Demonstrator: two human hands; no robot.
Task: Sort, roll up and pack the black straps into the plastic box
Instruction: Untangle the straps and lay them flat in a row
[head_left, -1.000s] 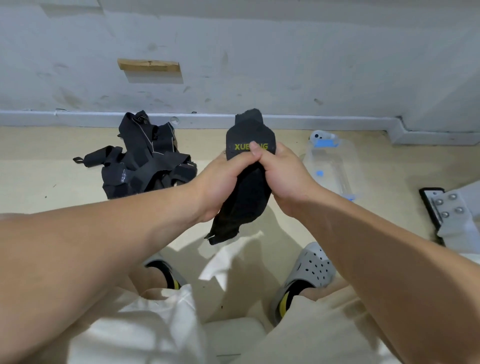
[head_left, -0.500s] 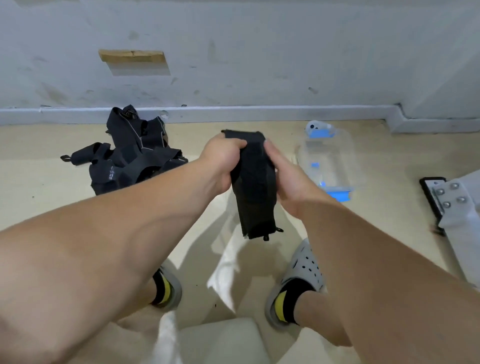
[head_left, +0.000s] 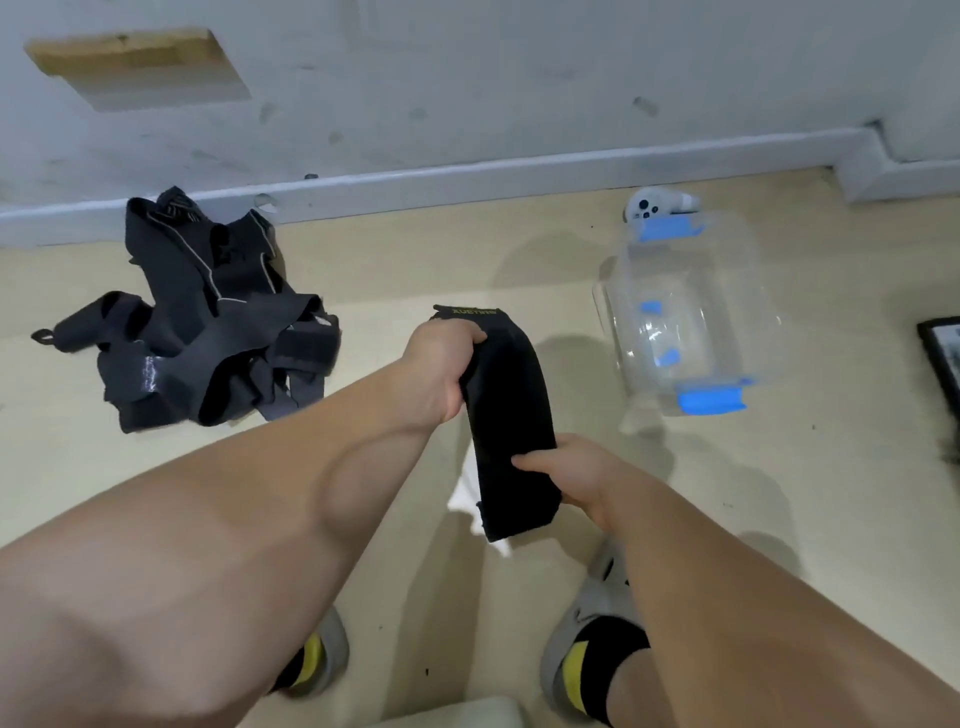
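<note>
A wide black strap (head_left: 506, 410) with yellow lettering at its top end hangs stretched lengthwise between my hands above the floor. My left hand (head_left: 444, 364) grips its upper end, fingers curled round the edge. My right hand (head_left: 569, 475) pinches its lower part from the right side, thumb across the front. A tangled pile of black straps (head_left: 208, 327) lies on the floor at the left, near the wall. The clear plastic box (head_left: 685, 322) with blue clips stands open on the floor to the right of the strap.
A white controller (head_left: 649, 205) lies just behind the box by the skirting board. A black-framed object (head_left: 943, 358) sits at the right edge. My feet in grey clogs (head_left: 587, 629) are below the hands, with a white scrap (head_left: 467, 499) on the floor behind the strap.
My right hand slid down the strap from near its top to its lower part, pulling it out straight. The left hand kept hold of the top end. The view tilted left.
</note>
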